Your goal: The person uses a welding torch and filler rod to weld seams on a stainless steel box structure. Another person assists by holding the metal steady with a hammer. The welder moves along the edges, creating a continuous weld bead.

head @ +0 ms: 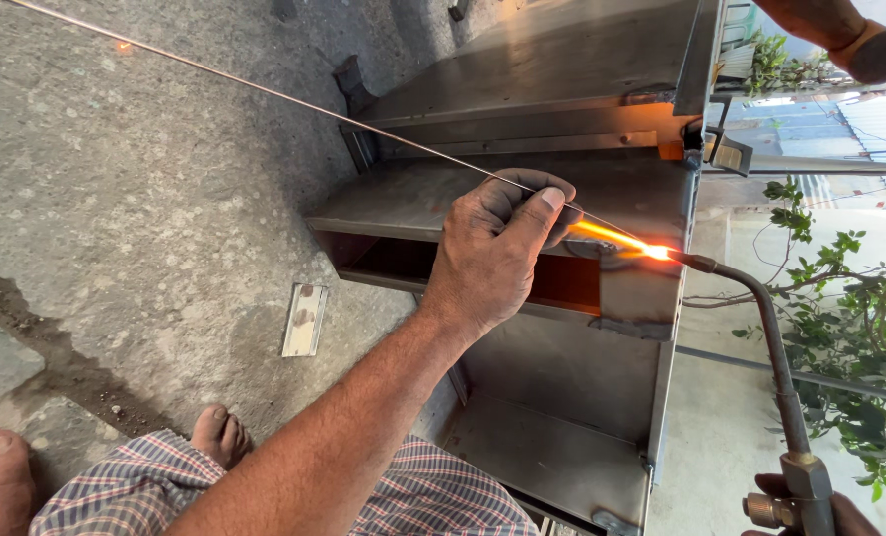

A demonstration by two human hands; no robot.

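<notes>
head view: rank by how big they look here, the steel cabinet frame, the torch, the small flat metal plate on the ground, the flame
1. steel cabinet frame, by far the largest
2. torch, long curved neck with brass body, though it sits closer to the camera
3. small flat metal plate
4. flame, close to the plate in size, so that order is unsure

Head cam, close, looking down

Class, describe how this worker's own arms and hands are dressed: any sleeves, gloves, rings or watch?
The left hand and its forearm are bare: no glove, sleeve, ring or watch. Its knuckles look grimy. Only fingertips of the right hand show at the frame's edge, apparently ungloved.
</notes>
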